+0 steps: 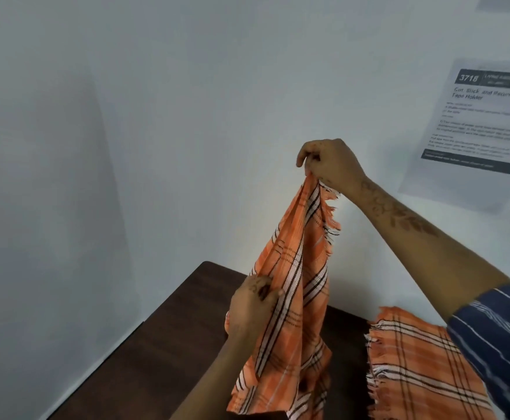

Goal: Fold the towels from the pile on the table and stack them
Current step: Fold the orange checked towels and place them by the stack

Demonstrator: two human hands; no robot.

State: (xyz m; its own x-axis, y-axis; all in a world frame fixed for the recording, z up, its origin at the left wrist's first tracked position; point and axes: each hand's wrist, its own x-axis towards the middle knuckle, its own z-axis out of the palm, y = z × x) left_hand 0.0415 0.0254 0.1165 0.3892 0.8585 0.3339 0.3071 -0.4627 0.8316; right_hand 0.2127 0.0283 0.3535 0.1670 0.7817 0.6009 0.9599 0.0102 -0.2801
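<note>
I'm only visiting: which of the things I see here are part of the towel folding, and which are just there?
Part of the job:
- hanging orange checked towel
- right hand, pinching its top corner
- left hand, gripping its edge lower down
- second orange checked towel, lying on the table
- dark table

Just there:
- printed sheet on the wall
- pale wall

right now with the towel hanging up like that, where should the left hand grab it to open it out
Best guess: the long left edge of the hanging towel, coming from the left. The right hand pinches the fringed top corner, so the cloth hangs bunched. The left hand already grips that edge halfway down; working along it to the next corner would likely let the towel spread flat.
</note>
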